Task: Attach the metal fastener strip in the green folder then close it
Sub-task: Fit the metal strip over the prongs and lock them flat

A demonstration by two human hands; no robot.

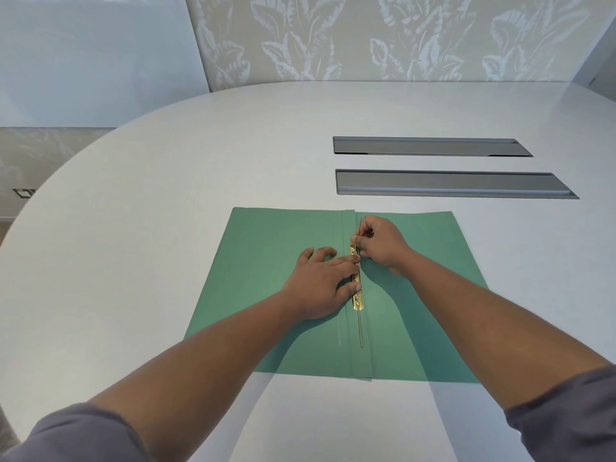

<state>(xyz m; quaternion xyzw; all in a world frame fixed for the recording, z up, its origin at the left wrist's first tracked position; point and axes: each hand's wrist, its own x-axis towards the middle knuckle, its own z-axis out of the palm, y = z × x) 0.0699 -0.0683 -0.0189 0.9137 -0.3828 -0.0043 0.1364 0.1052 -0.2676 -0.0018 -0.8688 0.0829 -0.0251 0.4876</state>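
The green folder (266,235) lies open and flat on the white table, spine running away from me. Along the spine sits the gold metal fastener strip (357,296) with a thin grey prong (360,328) lying flat toward me. My left hand (320,281) rests on the left flap, with its thumb and forefinger pressing on the strip's edge. My right hand (380,243) pinches the far prong, which stands up tilted above the strip's far end.
Two grey recessed cable trays (430,146) (453,184) are set into the table beyond the folder. The round white table (166,195) edge curves at the left. A patterned wall stands behind.
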